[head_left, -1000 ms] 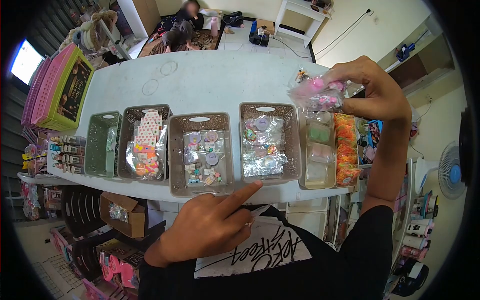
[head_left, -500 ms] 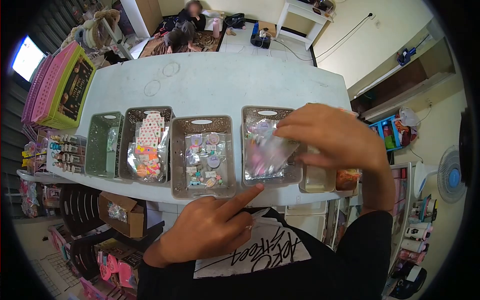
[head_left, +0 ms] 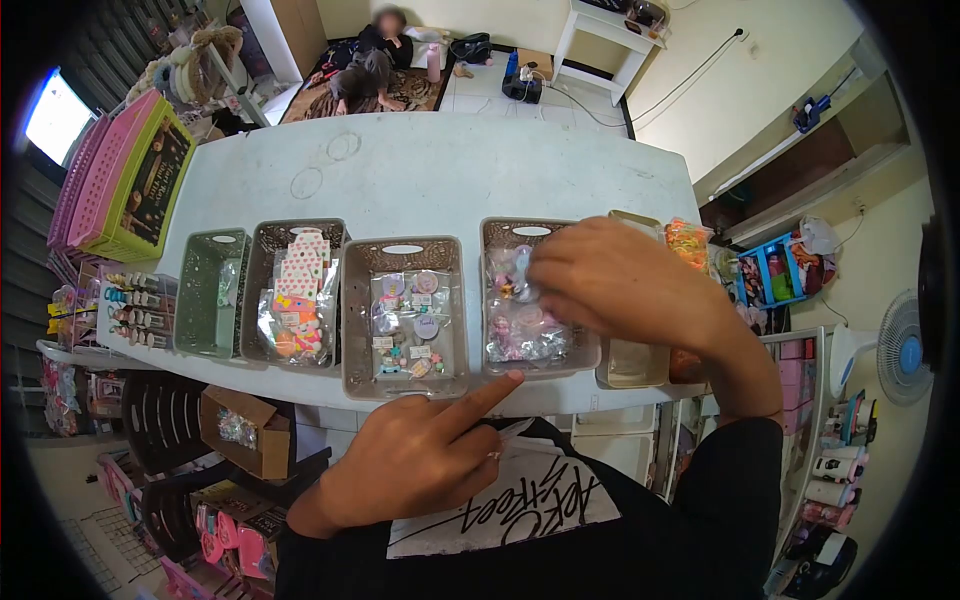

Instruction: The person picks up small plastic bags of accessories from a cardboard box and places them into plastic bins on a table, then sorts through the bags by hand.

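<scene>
Right hand [head_left: 630,285] in the grey basket [head_left: 541,369], right of centre, at clear packets [head_left: 525,338] lying inside: looks like placing or sorting them. Fingertips partly hidden, can't tell if gripping. Any move out calls for clearing the rim. Left hand [head_left: 415,460], lower centre: index extended near basket's front edge, others curled, grip unclear. Shirt patch [head_left: 560,510], bottom centre, seems to read "Aero Street"; round-label script too small.

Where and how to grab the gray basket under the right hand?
Far rim of the gray basket, at its oval slot. I'd come from the table's far side and slightly above, fingers hooked through the slot. The slot sits just below the rim, with bare table beyond. The right hand crowds the right side.
</scene>
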Demonstrator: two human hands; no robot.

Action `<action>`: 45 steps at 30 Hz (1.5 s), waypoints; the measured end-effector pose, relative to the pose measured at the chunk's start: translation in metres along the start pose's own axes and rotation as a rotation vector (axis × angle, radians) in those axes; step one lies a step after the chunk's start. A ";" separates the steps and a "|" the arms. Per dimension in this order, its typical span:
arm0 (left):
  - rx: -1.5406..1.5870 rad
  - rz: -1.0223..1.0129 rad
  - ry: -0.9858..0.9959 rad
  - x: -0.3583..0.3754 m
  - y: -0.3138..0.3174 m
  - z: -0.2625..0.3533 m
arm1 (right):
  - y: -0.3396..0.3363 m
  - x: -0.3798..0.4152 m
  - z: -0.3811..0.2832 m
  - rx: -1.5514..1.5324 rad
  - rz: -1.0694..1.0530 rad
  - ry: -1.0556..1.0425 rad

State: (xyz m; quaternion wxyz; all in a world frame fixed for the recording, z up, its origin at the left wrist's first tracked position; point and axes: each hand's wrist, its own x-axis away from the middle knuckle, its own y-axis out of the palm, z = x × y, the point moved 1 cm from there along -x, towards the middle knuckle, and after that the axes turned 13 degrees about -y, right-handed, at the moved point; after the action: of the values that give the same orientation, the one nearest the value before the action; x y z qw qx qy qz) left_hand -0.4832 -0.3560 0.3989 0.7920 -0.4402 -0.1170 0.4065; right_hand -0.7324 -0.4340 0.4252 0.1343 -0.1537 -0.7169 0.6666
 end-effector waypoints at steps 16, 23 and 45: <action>-0.016 0.002 0.001 0.002 0.001 0.000 | -0.008 0.003 -0.014 -0.257 0.003 0.001; 0.002 0.009 0.007 0.003 0.001 0.000 | -0.035 0.013 0.015 -0.478 0.187 0.098; 0.011 0.012 0.006 0.004 0.002 0.002 | 0.002 0.001 -0.001 -0.284 -0.042 0.040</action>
State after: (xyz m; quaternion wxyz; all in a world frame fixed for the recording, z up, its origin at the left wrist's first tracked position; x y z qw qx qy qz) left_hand -0.4827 -0.3513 0.3975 0.7924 -0.4377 -0.1099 0.4104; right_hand -0.7329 -0.4323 0.4228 0.1393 -0.1693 -0.8043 0.5523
